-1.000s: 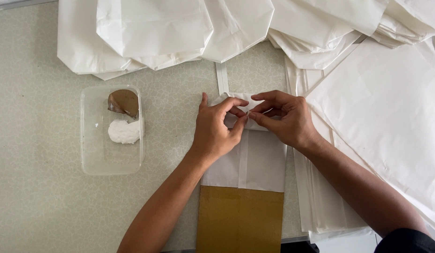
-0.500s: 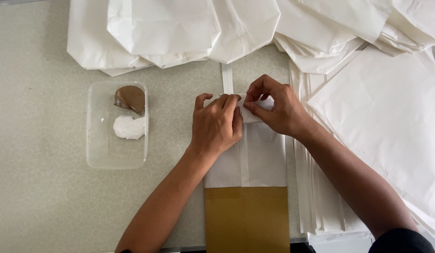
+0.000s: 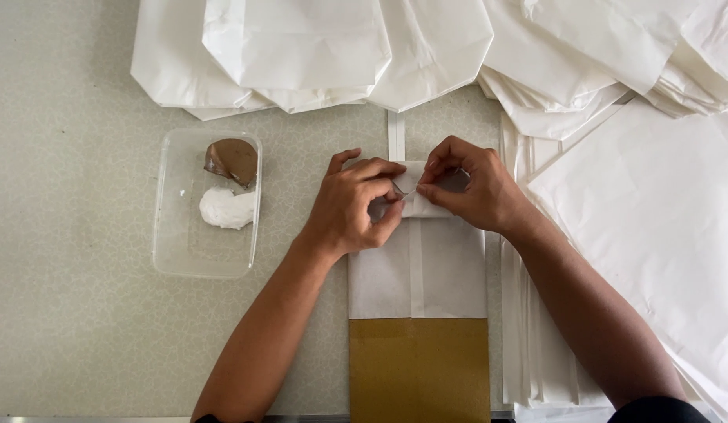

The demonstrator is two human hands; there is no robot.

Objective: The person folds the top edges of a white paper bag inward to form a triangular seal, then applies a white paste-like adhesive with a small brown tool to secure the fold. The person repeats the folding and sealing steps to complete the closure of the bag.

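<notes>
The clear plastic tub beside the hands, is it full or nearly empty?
Nearly empty. The clear plastic tub holds only a white lump and a brown piece at its far end; the rest shows bare bottom.

Single head view — looks straight down, close over table (image 3: 82,329); hands mid-frame.

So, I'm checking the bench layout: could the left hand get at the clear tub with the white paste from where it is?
Probably yes. The clear tub sits open-topped just left of the left hand, with only bare tabletop between them. That hand is busy pinching the white paper fold, though.
</notes>
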